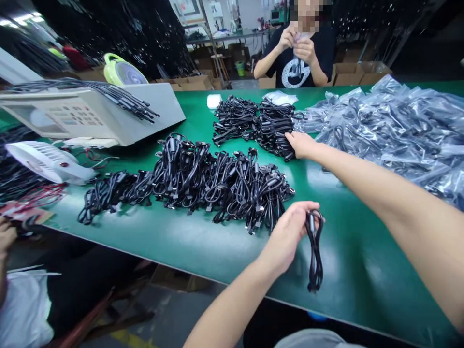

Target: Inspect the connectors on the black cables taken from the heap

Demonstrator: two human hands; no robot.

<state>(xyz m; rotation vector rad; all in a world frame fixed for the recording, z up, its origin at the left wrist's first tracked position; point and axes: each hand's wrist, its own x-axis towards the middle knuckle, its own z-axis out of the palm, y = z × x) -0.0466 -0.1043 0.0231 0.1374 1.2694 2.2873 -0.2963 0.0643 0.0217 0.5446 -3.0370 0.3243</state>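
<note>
My left hand (290, 232) is closed around the top of a coiled black cable (314, 256), which hangs down in front of the green table. My right hand (301, 145) reaches across to the near right edge of a stack of coiled black cables (273, 123). Its fingers are closed on a cable there, though the fingertips are partly hidden. Left of my hands, a long heap of coiled black cables (217, 183) lies across the table. To the right of the stack is a large pile of cables in clear plastic bags (395, 125).
The green table (337, 222) runs across the view. At the left stand a beige machine (83, 113) with cables on top, a white fan (47, 162) and a green fan (125, 72). Across the table a person (290, 63) holds something small; another person's hand (6, 235) shows at far left.
</note>
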